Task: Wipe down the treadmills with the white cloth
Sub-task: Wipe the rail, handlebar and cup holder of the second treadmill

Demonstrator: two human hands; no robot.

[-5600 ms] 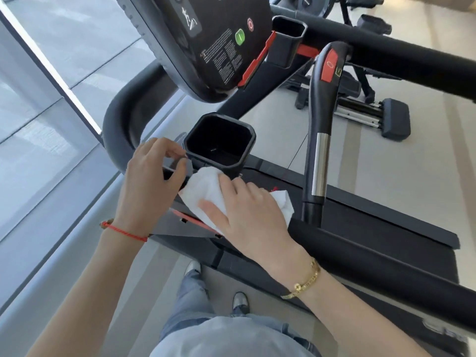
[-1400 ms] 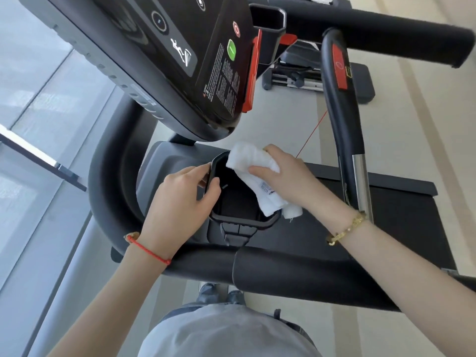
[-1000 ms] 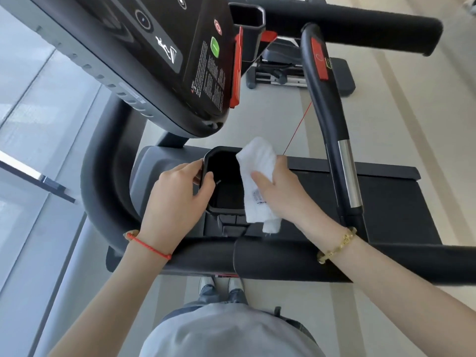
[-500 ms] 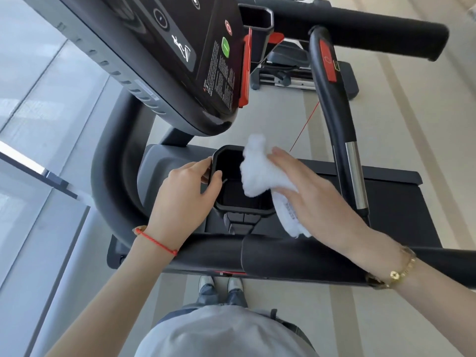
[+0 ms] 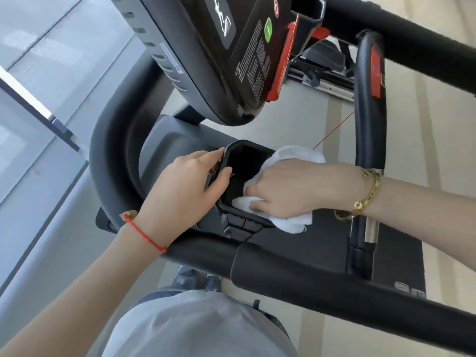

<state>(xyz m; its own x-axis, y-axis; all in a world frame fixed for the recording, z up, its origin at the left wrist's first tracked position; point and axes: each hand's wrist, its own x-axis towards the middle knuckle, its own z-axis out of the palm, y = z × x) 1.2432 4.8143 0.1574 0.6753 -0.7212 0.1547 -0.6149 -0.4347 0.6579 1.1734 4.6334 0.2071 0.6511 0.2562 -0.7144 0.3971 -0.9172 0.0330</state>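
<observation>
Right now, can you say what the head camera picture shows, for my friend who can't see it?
A person's right hand presses a white cloth into the black cup holder of a treadmill, while the left hand holds the holder's rim. The black control console hangs above, and a black handrail crosses in front of the person.

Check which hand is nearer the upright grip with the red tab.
Right. The right hand presses the white cloth on the cup holder rim facing the upright grip; the left hand grips the holder's far rim.
</observation>
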